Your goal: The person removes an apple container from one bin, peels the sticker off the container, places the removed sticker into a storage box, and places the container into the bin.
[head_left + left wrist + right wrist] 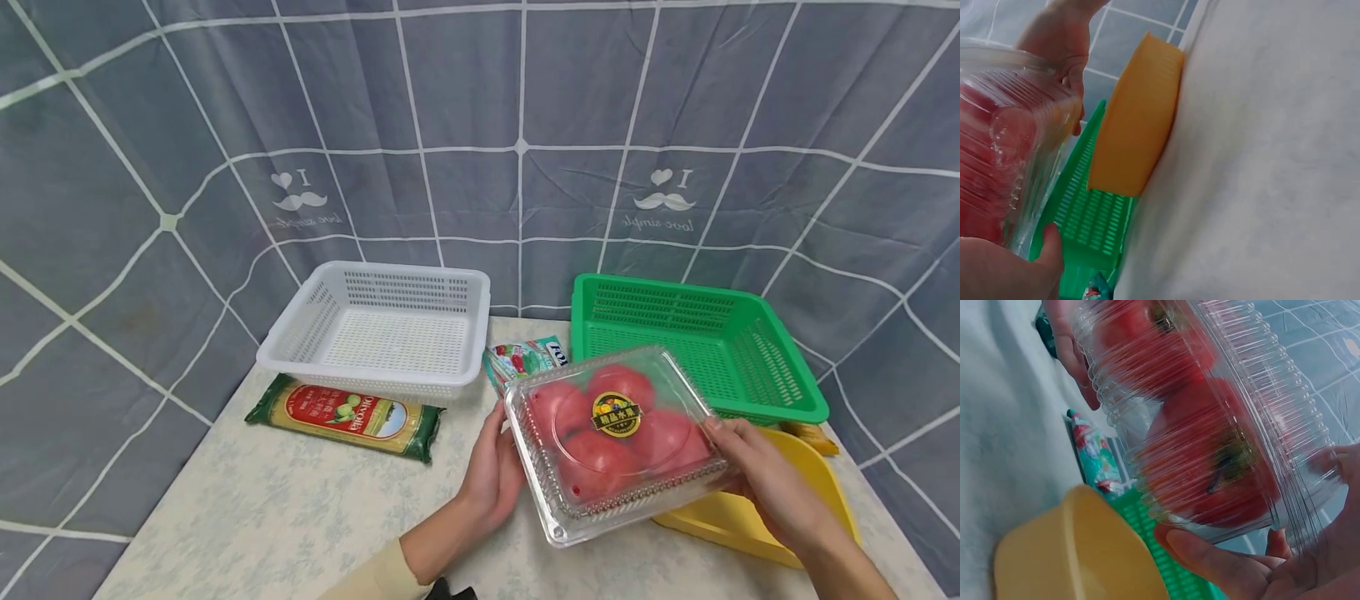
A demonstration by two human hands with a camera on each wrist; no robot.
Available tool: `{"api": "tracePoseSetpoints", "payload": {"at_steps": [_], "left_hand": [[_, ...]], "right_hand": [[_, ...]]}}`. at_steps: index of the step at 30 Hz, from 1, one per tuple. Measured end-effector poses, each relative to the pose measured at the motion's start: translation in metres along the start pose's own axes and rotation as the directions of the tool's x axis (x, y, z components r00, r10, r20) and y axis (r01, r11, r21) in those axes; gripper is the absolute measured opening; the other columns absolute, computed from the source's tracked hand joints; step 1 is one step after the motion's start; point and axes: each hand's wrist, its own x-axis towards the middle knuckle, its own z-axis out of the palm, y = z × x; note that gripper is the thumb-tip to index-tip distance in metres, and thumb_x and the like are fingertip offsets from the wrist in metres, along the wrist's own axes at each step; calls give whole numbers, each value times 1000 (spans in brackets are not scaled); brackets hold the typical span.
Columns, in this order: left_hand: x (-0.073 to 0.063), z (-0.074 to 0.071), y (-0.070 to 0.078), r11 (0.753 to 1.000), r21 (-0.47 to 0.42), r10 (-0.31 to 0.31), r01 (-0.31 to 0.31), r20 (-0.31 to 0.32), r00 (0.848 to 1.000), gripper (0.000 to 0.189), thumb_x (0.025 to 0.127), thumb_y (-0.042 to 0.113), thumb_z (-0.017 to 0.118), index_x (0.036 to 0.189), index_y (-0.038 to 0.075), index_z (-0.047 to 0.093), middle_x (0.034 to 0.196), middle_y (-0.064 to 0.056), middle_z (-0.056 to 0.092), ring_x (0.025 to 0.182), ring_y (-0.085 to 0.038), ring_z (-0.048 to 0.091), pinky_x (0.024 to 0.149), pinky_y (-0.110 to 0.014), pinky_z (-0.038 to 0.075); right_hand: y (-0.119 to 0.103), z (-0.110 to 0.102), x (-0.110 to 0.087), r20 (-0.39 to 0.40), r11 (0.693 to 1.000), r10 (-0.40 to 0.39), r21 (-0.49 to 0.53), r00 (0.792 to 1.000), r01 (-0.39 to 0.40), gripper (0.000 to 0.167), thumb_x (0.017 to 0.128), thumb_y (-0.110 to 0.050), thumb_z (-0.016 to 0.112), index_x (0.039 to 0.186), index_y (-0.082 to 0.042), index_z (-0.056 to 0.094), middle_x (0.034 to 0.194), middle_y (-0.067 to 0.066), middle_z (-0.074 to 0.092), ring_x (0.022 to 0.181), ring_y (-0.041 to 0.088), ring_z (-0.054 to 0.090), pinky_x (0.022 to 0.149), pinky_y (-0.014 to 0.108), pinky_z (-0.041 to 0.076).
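Observation:
A clear plastic clamshell box of red tomatoes point(600, 483), with a round black-and-gold label on its lid, is held tilted over the front of the table. My right hand point(772, 483) grips its right side, thumb on the upper edge and fingers underneath, as the right wrist view shows. At the left side of the box is my left hand point(491, 475), its fingers fairly straight along the wall. The left wrist view shows that hand's thumb point(1051, 250) standing up beside the box. Tomatoes with green stem ends point(1235, 459) show through the ribbed plastic.
A white basket point(405, 342) stands at the back left, with a pasta pack point(345, 417) before it. To the back right is a green basket point(765, 358). Between them lies a teal packet point(517, 358). A yellow basin point(810, 467) stands under my right forearm.

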Motion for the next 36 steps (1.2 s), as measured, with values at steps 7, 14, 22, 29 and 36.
{"api": "tracePoseSetpoints", "payload": {"at_steps": [7,14,22,29,36], "left_hand": [[-15,-8,10,998,52,-50,47,42,998,64,99,56,33,150,17,31,148,-10,38,135,-24,34,109,-41,25],[-31,-15,17,992,122,14,-21,57,998,65,102,53,26,153,14,18,155,-6,24,142,-20,17,113,-37,15],[-45,-22,23,961,258,87,-98,56,995,69,102,43,38,153,8,6,157,-8,11,143,-19,6,113,-36,6],[-49,-30,30,952,297,68,-78,46,997,64,102,44,36,152,11,14,148,-10,29,135,-20,29,108,-28,26],[-51,-38,35,923,376,49,-75,80,996,56,103,42,35,145,6,27,124,-12,47,111,-20,50,96,-32,42]], "right_hand": [[5,12,-4,-22,999,46,2,999,-46,31,106,-27,33,108,2,43,96,12,57,81,23,63,71,33,52],[6,30,-10,-27,993,116,26,993,-115,35,106,-31,33,112,3,43,103,13,48,84,21,60,72,33,53],[3,47,-16,15,981,190,43,982,-191,32,104,-32,39,108,0,44,104,12,50,90,21,57,76,34,51],[3,59,-21,41,969,247,8,968,-248,32,103,-33,43,107,-2,40,112,14,47,98,25,51,77,38,47],[9,66,-23,46,975,211,-80,976,-207,26,101,-28,48,104,-2,45,97,11,52,87,20,49,66,34,45]]}}
